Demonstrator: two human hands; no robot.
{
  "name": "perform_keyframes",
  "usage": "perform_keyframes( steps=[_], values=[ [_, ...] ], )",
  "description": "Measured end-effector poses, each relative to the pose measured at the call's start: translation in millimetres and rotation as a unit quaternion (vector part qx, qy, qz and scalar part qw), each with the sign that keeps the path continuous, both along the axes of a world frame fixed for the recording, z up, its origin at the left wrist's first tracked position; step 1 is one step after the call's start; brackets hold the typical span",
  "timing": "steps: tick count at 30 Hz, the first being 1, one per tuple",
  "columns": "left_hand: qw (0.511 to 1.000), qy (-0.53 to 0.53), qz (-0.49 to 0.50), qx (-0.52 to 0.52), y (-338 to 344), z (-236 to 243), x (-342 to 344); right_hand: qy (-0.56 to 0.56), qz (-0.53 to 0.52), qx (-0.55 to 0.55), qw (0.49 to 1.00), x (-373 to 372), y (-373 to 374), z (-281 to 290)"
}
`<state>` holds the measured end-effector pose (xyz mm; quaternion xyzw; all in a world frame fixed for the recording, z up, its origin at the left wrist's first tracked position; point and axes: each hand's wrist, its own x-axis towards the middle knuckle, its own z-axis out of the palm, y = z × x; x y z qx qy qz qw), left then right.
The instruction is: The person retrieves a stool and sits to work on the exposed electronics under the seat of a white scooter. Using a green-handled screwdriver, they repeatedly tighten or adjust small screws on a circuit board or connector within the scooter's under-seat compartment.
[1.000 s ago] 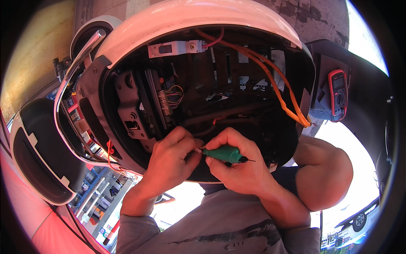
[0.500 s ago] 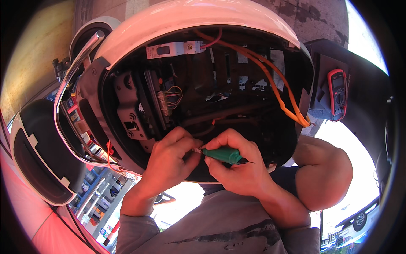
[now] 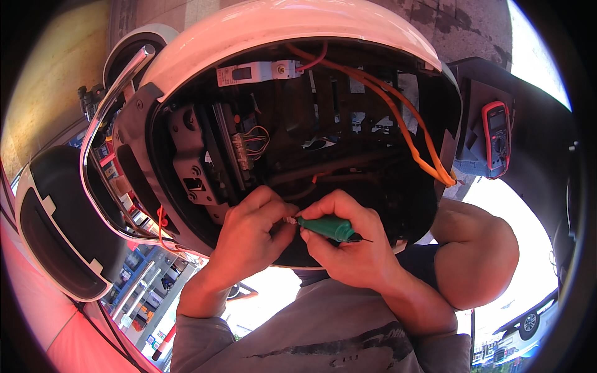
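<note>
My left hand point(image 3: 252, 233) pinches a small pale piece point(image 3: 289, 221), perhaps a connector or wire end, mostly hidden by my fingers. My right hand point(image 3: 345, 248) grips a green tool point(image 3: 324, 225) with a thin dark wire or rod at its back end, its front touching the pale piece. Both hands are at the near edge of a white vehicle's open body compartment point(image 3: 280, 25). Inside are a white breaker switch point(image 3: 249, 73), orange cables point(image 3: 407, 140), a connector with thin wires point(image 3: 242, 152) and a metal bracket point(image 3: 186, 168).
A red-edged multimeter point(image 3: 496, 137) lies on a dark surface at the right. A chrome bar point(image 3: 106, 118) curves along the left, beside a black seat point(image 3: 62, 230). My bent knee point(image 3: 482, 261) is at the lower right, near a car wheel point(image 3: 530, 324) in the distance.
</note>
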<state>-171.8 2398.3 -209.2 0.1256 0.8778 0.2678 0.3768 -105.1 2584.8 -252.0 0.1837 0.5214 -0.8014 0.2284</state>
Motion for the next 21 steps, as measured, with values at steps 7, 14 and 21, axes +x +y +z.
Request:
perform_keyframes(
  steps=[7,14,21],
  values=[
    [1.000,-0.003,0.009,-0.008,0.3,0.2,0.1,0.034,-0.004,0.006,0.999,2.6,-2.0,-1.6],
    [1.000,0.000,0.008,-0.011,-0.7,-0.7,0.8,0.033,0.026,0.012,0.999,3.5,-1.1,-1.4],
    [1.000,-0.011,0.028,-0.006,-2.0,-0.8,1.1,0.076,0.010,0.029,0.997,5.1,-2.1,-2.7]
  ],
)
